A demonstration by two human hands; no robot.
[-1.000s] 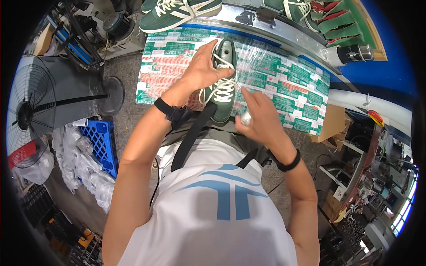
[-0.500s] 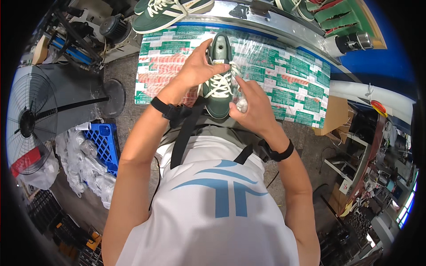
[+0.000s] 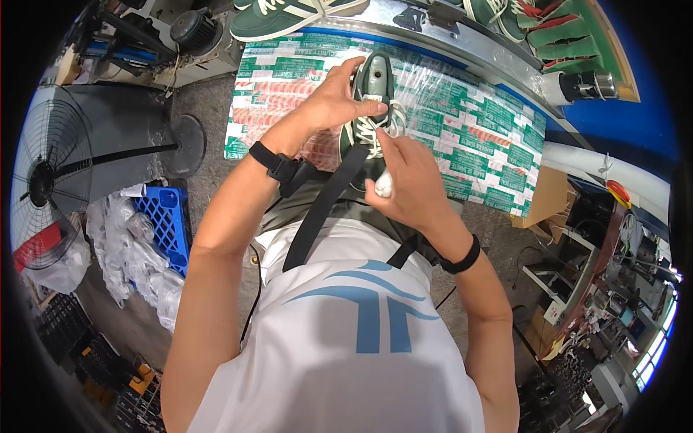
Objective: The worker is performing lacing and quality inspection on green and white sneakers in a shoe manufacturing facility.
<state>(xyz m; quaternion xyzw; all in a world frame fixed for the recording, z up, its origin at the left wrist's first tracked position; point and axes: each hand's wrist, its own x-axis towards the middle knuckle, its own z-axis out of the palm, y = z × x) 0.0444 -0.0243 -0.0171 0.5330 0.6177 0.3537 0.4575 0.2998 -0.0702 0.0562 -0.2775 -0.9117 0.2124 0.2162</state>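
A dark green sneaker [image 3: 377, 73] with white laces lies on the tape-covered table, heel away from me and toe toward my body. My left hand [image 3: 339, 102] grips its left side near the opening, with the thumb pressed over the tongue. Over the laces on the right, my right hand [image 3: 415, 177] is closed, index finger reaching to the lacing. A crumpled white wad [image 3: 383, 185] shows between its thumb and palm. Whether the fingertips also pinch a lace or a thin tool, I cannot make out. A black strap [image 3: 336, 189] hangs across the toe and partly hides it.
Green and white printed tape covers the table [image 3: 498, 155]. Beyond it runs a metal rail [image 3: 498, 58], with another green sneaker [image 3: 271, 23] at the far left. A standing fan [image 3: 43, 180] and a blue plastic crate [image 3: 164, 216] are on the left, a cardboard box [image 3: 540, 193] on the right.
My right hand has shifted left and inward over the laces. The black strap now crosses the sneaker's toe. My left hand keeps its grip, and the whole view has shifted slightly.
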